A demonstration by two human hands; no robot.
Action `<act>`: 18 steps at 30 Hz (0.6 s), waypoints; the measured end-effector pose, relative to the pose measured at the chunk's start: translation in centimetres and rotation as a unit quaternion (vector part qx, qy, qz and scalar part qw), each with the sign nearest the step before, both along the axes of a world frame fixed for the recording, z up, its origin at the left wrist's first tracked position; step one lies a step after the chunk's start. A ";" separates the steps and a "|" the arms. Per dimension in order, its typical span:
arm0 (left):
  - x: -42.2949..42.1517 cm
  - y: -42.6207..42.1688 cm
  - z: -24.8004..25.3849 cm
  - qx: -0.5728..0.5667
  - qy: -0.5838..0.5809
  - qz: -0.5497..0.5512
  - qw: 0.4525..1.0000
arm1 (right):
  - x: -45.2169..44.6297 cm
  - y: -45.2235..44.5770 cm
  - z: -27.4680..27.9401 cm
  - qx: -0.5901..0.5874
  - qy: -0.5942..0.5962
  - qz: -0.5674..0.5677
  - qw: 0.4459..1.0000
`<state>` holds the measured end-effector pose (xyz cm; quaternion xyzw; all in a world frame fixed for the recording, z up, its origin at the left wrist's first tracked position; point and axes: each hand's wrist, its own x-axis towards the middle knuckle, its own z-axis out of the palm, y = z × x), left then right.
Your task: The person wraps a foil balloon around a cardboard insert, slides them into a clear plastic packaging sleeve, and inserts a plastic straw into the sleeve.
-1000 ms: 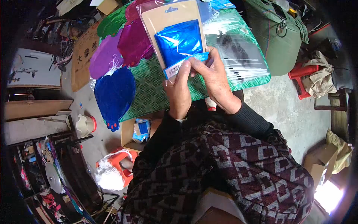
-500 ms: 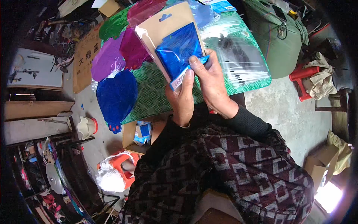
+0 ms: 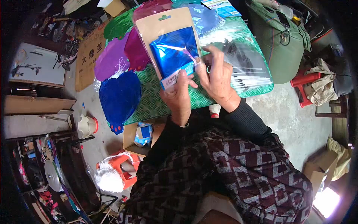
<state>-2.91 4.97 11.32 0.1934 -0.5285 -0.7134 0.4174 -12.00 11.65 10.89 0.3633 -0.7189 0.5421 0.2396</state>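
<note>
My left hand [image 3: 178,98] grips the lower left corner of a clear packet [image 3: 173,48], its thumb over the blue and white label strip. Inside the packet are a tan card with a hanging slot and a folded shiny blue foil. My right hand [image 3: 218,76] is at the packet's lower right edge, thumb and forefinger bent towards it; whether they pinch the film is too small to tell. Beneath lies a green checked table [image 3: 156,100]. A dark blue foil shape [image 3: 120,98], a purple one [image 3: 112,59] and a magenta one [image 3: 136,50] lie on its left part.
Clear bags with white sticks [image 3: 248,69] lie on the table's right side. An open carton [image 3: 130,140] with blue packets stands below the near edge, beside an orange stool [image 3: 128,171]. A large green sack [image 3: 281,48] and a red stool [image 3: 302,84] are on the right.
The packet has turned more upright and shifted slightly down. My right thumb has come off the label strip, and the right fingers have moved to the packet's right edge and spread a little.
</note>
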 end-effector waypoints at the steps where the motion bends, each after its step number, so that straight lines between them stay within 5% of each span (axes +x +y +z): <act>1: 0.0 -0.1 -0.1 0.002 0.004 0.002 1.000 | 0.0 -0.1 0.0 0.012 0.038 -0.012 0.999; 8: -2.8 -0.4 -1.4 0.051 0.109 0.096 0.988 | 0.0 -1.2 -0.6 0.028 0.143 -0.030 0.989; 18: -2.4 -2.9 -1.5 -0.179 -0.025 0.141 0.973 | -0.6 -1.2 0.2 0.181 0.184 -0.070 0.964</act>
